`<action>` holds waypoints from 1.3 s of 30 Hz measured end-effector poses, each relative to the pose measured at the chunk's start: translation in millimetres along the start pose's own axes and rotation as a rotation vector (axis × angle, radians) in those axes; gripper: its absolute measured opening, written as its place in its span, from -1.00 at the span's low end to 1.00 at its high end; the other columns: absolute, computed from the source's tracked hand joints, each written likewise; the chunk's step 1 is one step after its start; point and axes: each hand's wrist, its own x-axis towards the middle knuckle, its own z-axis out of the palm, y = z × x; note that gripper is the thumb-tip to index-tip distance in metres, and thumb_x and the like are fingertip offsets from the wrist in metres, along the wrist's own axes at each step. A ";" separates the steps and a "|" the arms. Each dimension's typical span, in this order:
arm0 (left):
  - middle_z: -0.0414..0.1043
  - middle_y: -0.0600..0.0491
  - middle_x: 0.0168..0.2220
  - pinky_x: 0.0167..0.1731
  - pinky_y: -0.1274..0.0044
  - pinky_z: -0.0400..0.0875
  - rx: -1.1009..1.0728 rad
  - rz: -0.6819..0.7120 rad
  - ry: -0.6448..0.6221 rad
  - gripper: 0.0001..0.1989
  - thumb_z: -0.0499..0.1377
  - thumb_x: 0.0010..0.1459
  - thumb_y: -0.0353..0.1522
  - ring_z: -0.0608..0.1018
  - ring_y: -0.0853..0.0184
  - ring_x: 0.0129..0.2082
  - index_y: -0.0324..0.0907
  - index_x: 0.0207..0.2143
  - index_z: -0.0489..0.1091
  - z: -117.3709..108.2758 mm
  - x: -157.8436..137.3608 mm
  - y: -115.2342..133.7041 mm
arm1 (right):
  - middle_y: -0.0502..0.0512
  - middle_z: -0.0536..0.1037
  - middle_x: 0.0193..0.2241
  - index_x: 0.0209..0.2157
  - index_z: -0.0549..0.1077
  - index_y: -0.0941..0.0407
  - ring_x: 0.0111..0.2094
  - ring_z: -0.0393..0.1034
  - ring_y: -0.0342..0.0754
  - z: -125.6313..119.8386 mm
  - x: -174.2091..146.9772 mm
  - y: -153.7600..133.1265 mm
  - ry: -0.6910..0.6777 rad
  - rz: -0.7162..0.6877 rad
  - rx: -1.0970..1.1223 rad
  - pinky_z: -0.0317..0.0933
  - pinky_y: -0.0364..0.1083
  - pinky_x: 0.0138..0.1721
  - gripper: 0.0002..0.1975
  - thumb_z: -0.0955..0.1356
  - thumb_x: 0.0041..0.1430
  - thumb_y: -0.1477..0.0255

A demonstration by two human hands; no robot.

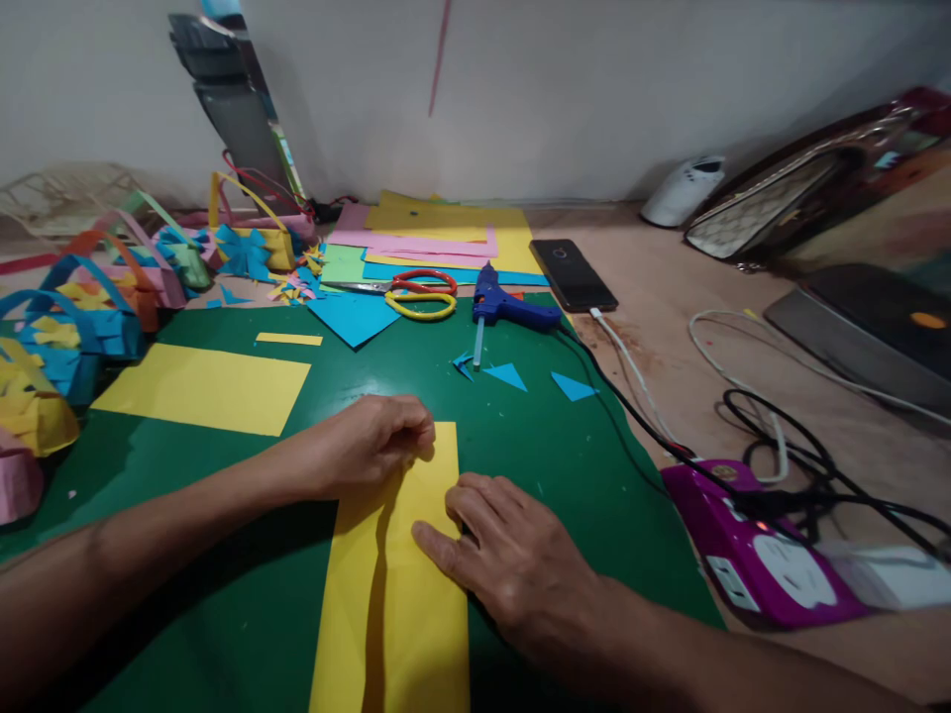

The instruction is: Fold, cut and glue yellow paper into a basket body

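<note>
A long yellow sheet of paper (423, 614) lies upright in front of me on a green mat, its left part lifted as a flap that casts a dark shadow line down the middle. My left hand (378, 441) is closed at the far end of the sheet, its curled fingers on the flap; the fingertips are partly hidden. My right hand (512, 555) rests on the sheet's right edge, thumb stretched out on the paper and apart from the bent fingers. A second yellow sheet (204, 386) lies flat beyond my left forearm, with a narrow yellow strip (289, 340) behind it.
Scissors (416, 292) and a blue glue gun (512, 302) lie beyond my hands, among blue scraps (507, 376). Small paper baskets (111, 307) line the left. A phone (572, 274), cables and a purple power strip (758, 545) are at right. Coloured sheets (446, 223) lie by the wall.
</note>
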 end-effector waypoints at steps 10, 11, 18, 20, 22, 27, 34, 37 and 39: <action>0.39 0.07 -0.36 -0.33 0.57 0.35 -0.112 -0.096 0.059 -0.78 0.03 0.04 -0.56 0.46 0.39 -0.35 -0.24 -0.22 0.30 -1.6 0.7 -4.6 | 0.15 0.37 -0.40 -0.15 0.43 0.15 -0.33 0.16 0.00 -2.3 -3.6 2.9 0.056 0.006 0.040 0.08 -0.04 -0.34 -0.76 0.22 0.19 0.58; 0.39 0.07 -0.36 -0.32 0.56 0.35 -0.145 -0.101 0.055 -0.78 0.02 0.05 -0.56 0.46 0.39 -0.34 -0.25 -0.22 0.30 -2.0 1.2 -4.6 | 0.15 0.37 -0.39 -0.13 0.42 0.15 -0.32 0.17 0.00 -1.5 -4.2 2.5 0.040 0.004 0.041 0.08 -0.04 -0.34 -0.75 0.23 0.18 0.57; 0.38 0.03 -0.32 -0.30 0.54 0.35 -0.145 -0.085 0.020 -0.83 0.03 0.07 -0.53 0.44 0.37 -0.33 -0.25 -0.26 0.31 -5.9 1.0 -1.4 | 0.16 0.38 -0.36 -0.13 0.42 0.15 -0.28 0.20 0.02 -1.3 -3.9 3.1 0.037 0.026 0.048 0.14 -0.02 -0.29 -0.74 0.22 0.18 0.60; 0.38 0.01 -0.22 -0.25 0.51 0.35 -0.075 -0.040 -0.004 -0.84 0.09 0.05 -0.50 0.44 0.34 -0.26 -0.23 -0.26 0.32 -7.4 -0.4 -1.2 | 0.18 0.38 -0.35 -0.14 0.41 0.17 -0.27 0.21 0.03 -3.4 -2.8 3.9 0.043 0.037 0.064 0.15 -0.01 -0.28 -0.70 0.19 0.14 0.65; 0.36 0.01 -0.12 -0.15 0.47 0.32 -0.002 0.015 -0.053 -0.80 0.17 0.01 -0.49 0.43 0.29 -0.16 -0.20 -0.25 0.32 -9.2 -2.0 -1.1 | 0.18 0.38 -0.35 -0.14 0.40 0.19 -0.29 0.21 0.01 -5.6 -1.9 5.0 0.032 0.055 0.080 0.16 -0.03 -0.32 -0.64 0.18 0.05 0.70; 0.27 0.01 -0.01 -0.04 0.45 0.26 0.071 0.044 -0.144 -0.68 0.21 -0.10 -0.59 0.39 0.25 -0.03 -0.18 -0.25 0.33 -12.8 -6.8 1.8 | 0.18 0.38 -0.34 -0.14 0.39 0.22 -0.30 0.22 0.00 -8.1 0.2 9.3 0.014 0.116 0.107 0.16 -0.06 -0.35 -0.59 0.16 -0.02 0.75; 0.25 0.00 0.01 0.00 0.46 0.25 0.081 0.048 -0.169 -0.69 0.27 -0.06 -0.54 0.36 0.25 0.01 -0.17 -0.22 0.36 -9.7 -10.4 8.3 | 0.17 0.39 -0.37 -0.20 0.42 0.22 -0.30 0.21 -0.02 -7.7 2.6 12.3 0.012 0.133 0.138 0.13 -0.08 -0.34 -0.67 0.15 0.10 0.72; 0.30 0.02 -0.06 -0.06 0.51 0.28 0.053 0.042 -0.099 -0.86 0.21 0.03 -0.52 0.41 0.31 -0.07 -0.18 -0.33 0.39 -5.6 -7.9 7.9 | 0.15 0.38 -0.38 -0.23 0.42 0.20 -0.31 0.19 -0.02 -6.4 3.2 12.8 0.011 0.136 0.134 0.11 -0.08 -0.35 -0.70 0.16 0.11 0.71; 0.33 0.04 -0.12 -0.13 0.54 0.31 0.018 0.040 -0.080 -0.89 0.14 0.08 -0.54 0.44 0.36 -0.13 -0.19 -0.41 0.39 -4.3 -6.1 6.2 | 0.13 0.36 -0.39 -0.23 0.43 0.19 -0.32 0.18 -0.02 -6.2 4.2 13.3 -0.001 0.144 0.114 0.09 -0.08 -0.36 -0.70 0.17 0.11 0.71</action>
